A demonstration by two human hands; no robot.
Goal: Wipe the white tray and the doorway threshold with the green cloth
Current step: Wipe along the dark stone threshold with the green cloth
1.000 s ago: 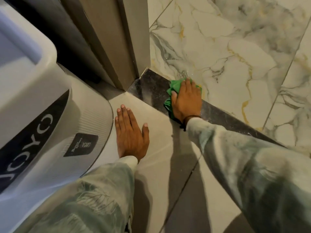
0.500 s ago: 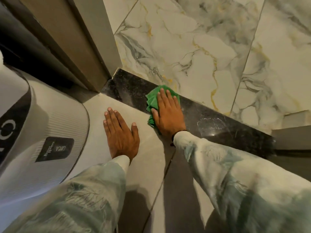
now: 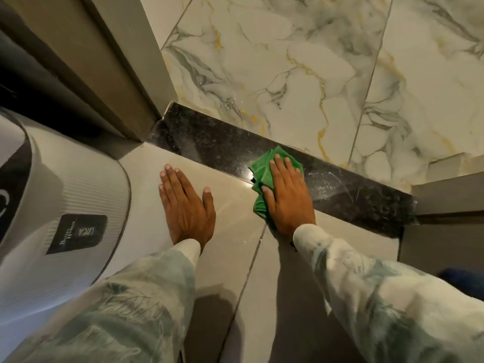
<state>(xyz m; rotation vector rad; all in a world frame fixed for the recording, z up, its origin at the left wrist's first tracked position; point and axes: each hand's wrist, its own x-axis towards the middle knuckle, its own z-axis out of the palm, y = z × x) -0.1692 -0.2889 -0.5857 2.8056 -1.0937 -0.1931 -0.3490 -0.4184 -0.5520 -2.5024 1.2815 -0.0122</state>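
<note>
A black speckled stone threshold (image 3: 209,142) runs diagonally across the doorway between grey floor tile and marbled tile. The crumpled green cloth (image 3: 262,171) lies on the threshold's near edge, pressed flat under my right hand (image 3: 286,195), whose fingers are spread over it. My left hand (image 3: 186,205) rests palm down, fingers apart, on the grey tile to the left of the cloth, holding nothing. Smears show on the threshold to the right of the cloth. No white tray is recognisable in view.
A large white and grey ribbed appliance (image 3: 65,200) with a black label stands at the left, close to my left hand. The door frame (image 3: 125,74) rises at upper left. Another frame post (image 3: 445,195) meets the threshold's right end. Marbled tile (image 3: 301,74) lies beyond.
My right hand has slid the green cloth to the right along the threshold, away from the door frame. My left hand has stayed planted on the grey tile.
</note>
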